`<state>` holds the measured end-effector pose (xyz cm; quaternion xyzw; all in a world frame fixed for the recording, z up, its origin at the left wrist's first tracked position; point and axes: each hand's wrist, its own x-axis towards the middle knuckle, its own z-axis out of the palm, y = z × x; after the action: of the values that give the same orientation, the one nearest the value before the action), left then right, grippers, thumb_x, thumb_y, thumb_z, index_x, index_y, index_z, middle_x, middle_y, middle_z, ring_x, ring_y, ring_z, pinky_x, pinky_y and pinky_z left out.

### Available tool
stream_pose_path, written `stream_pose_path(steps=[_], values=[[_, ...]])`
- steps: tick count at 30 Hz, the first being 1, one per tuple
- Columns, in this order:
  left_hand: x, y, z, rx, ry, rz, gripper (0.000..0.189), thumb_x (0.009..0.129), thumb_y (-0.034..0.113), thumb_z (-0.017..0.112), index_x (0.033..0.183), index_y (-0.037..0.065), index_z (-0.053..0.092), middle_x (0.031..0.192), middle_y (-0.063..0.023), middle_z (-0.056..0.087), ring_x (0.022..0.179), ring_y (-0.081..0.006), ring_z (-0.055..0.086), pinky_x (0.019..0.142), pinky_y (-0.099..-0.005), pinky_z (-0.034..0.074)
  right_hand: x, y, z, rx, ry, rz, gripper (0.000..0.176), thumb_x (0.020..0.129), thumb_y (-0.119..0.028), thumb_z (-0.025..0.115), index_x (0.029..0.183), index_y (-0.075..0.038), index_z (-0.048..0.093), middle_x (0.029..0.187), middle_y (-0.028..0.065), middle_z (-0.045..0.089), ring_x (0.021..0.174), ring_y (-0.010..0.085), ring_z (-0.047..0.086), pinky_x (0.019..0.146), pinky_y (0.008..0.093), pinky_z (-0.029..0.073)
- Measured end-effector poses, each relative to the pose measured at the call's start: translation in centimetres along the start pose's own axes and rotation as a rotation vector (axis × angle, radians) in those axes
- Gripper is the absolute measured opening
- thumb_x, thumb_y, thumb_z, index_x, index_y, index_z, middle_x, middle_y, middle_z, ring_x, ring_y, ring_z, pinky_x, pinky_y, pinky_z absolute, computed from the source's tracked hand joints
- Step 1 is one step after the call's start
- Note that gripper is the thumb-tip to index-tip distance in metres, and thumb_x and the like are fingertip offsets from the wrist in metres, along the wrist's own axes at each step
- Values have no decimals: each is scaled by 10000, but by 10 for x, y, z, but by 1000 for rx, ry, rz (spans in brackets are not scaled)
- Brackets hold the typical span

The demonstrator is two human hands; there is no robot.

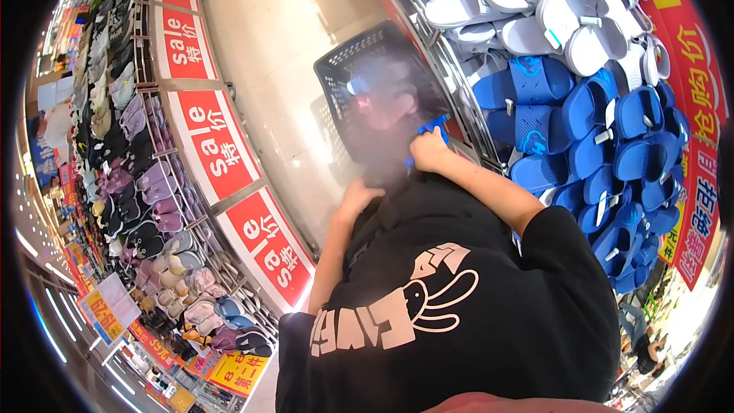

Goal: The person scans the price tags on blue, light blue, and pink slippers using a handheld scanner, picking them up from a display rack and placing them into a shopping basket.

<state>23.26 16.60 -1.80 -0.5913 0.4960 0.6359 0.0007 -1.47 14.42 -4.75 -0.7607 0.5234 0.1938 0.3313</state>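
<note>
My right hand (430, 148) is closed round the blue handle (436, 124) of a dark shopping cart with a perforated plastic basket (336, 69). The inside of the cart is smeared by a hazy blur. My left hand (359, 198) is held low in front of my black T-shirt (459, 283), beside a dark strap or bag at its hem. Its thumb points right; its other fingers are mostly hidden, and I cannot tell whether it grips anything.
On the right, racks hold grey-white slippers (527, 4) and blue slippers (543, 126) close to the cart. A long rack of shoes (164, 206) lines the left, fronted by red sale signs (214, 141). Pale tiled floor (260, 38) runs between them. A person (650, 356) is at the lower right.
</note>
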Motion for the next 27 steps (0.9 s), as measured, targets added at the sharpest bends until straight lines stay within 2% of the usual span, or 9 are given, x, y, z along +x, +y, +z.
stream_pose_path(steps=[5,7,13,19,21,23,25,26,27], values=[[24,2,-18,-41,127,49,370,722,196,743,1018,-20,697,900,-170,725,822,-259,693,760,-358,526,41,7,-29,-7,55,-22,236,732,-177,618,902,-56,728,944,148,706,989,329,650,939,576,396],[40,6,-25,33,221,106,260,708,119,730,911,-36,684,710,-73,665,627,-152,613,598,-297,481,57,8,-40,0,134,25,234,740,-186,619,900,-56,729,963,151,707,993,333,649,939,577,400],[75,37,-62,51,240,127,310,720,120,721,996,-15,681,806,-80,683,692,-136,623,614,-297,493,100,9,-78,7,149,95,240,776,-219,612,912,-59,728,985,147,708,1014,328,646,939,563,407],[112,70,-122,29,80,28,343,719,119,723,1036,-6,680,840,-83,700,728,-161,641,666,-308,510,138,17,-120,-1,212,148,230,762,-214,617,903,-70,729,987,133,710,995,307,663,935,536,412],[140,58,-135,112,78,241,361,725,122,725,1068,14,688,873,-86,709,786,-177,655,726,-320,519,146,19,-137,-7,221,163,217,752,-206,617,885,-73,725,975,123,710,971,294,672,920,516,419],[127,90,-154,108,14,179,386,752,131,729,1121,31,680,943,-95,714,871,-184,659,800,-335,516,160,21,-147,-25,257,182,200,734,-201,614,867,-99,723,943,112,707,956,287,672,907,488,429],[137,95,-170,485,2,624,382,788,136,720,1152,30,667,1012,-109,708,911,-187,654,828,-346,511,180,29,-154,-83,226,195,200,714,-201,614,865,-130,724,917,103,703,945,283,671,905,470,435],[143,105,-179,362,-97,289,385,825,128,692,1194,30,643,1049,-109,702,954,-190,643,858,-357,503,188,31,-156,-100,262,219,192,700,-205,616,849,-155,726,900,98,701,930,272,672,900,451,441],[149,99,-191,363,-105,285,385,825,128,692,1194,30,643,1049,-109,702,954,-190,643,858,-357,503,194,31,-162,-91,257,231,167,707,-203,615,824,-159,725,890,94,702,923,267,673,899,439,444]])
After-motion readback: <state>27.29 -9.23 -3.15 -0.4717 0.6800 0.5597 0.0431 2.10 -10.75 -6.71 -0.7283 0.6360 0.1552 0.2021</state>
